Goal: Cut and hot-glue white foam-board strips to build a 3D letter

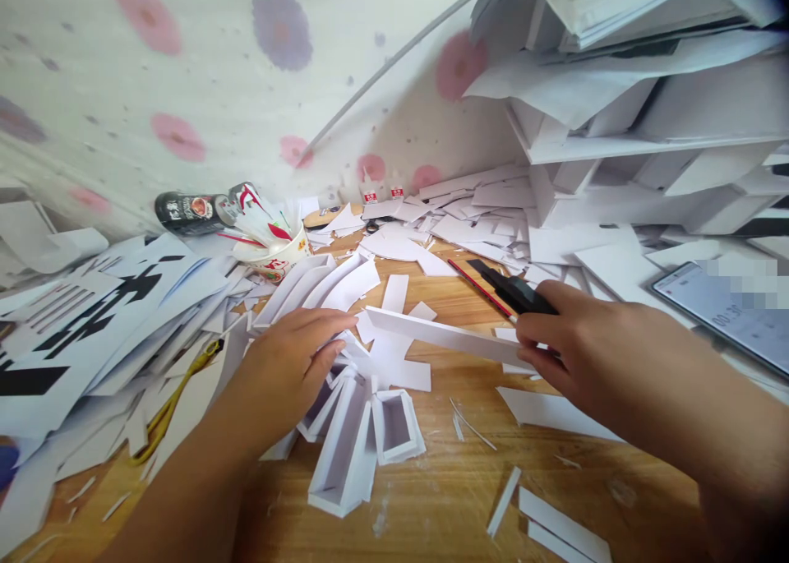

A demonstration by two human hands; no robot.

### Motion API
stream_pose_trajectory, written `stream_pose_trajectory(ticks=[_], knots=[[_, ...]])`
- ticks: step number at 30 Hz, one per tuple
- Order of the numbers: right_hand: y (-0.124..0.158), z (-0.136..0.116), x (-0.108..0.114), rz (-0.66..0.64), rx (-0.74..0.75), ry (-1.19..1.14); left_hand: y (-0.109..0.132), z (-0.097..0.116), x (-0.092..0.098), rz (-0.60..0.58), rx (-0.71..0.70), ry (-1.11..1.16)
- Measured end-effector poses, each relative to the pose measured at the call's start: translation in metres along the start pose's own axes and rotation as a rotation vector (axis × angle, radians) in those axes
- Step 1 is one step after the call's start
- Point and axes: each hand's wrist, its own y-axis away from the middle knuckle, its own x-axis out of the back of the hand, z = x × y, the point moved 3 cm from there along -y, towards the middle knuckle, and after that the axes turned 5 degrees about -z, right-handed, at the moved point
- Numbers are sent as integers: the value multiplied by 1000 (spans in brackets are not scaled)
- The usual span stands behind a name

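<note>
My left hand (289,362) is curled over a cluster of white foam-board pieces, thumb and forefinger on a small piece (356,349) and its other fingers partly hidden. In front of it stand open, box-like foam-board shapes (338,452) and a small frame (394,425). Between the fingers of my right hand (570,333) is the end of a long white foam-board strip (440,333), which slants toward the left hand. That same hand also grips a black utility knife (514,290). A red-and-black pencil (477,286) lies just beyond the knife.
Curved white walls (320,288) stand beyond the left hand. A paper cup (277,259) of tools stands by a dark bottle (191,209). Yellow-handled scissors (178,403) and printed sheets (117,316) lie left. A phone (727,312) rests right, below stacked boards (647,148). Offcuts (564,522) lie in front.
</note>
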Motion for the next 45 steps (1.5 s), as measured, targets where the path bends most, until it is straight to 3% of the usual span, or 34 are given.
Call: stream_pose_trajectory(ticks=[5, 11, 25, 37, 45], knots=[[-7, -8, -9, -74, 13, 1, 1, 1, 1, 29, -84, -60], [-4, -3, -7, -110, 35, -51, -2, -1, 2, -16, -60, -41], [2, -4, -13, -56, 208, -91, -1, 1, 3, -29, -92, -8], [-1, -2, -9, -86, 172, -113, -2, 4, 5, -71, -150, -93], [-1, 0, -9, -129, 148, -99, 4, 5, 4, -159, -141, -179]])
